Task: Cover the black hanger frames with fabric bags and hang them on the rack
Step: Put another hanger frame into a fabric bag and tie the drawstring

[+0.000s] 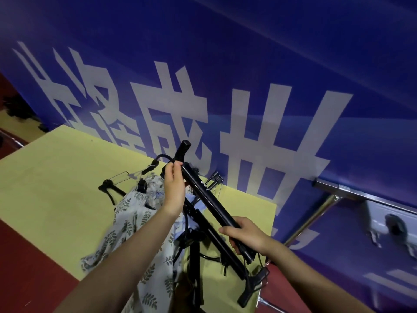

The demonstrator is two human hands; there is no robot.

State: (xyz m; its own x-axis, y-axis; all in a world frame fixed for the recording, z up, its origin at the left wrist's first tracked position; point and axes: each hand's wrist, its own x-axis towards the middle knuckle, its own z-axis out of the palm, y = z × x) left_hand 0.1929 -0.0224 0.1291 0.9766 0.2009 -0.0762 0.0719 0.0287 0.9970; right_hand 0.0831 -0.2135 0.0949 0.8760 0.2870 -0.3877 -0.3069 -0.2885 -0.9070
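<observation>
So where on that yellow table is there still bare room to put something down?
The left half of the yellow table lies bare, between its left edge, the blue banner and the leaf-print fabric. A smaller bare strip runs along the right edge. The middle is crowded: fabric, black hanger frames, and the black bar held by the left hand and right hand.

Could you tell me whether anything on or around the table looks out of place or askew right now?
Yes. The leaf-print fabric bag lies crumpled and hangs over the yellow table's near edge. The black rack bar sits tilted between the left hand and right hand, not level.
</observation>
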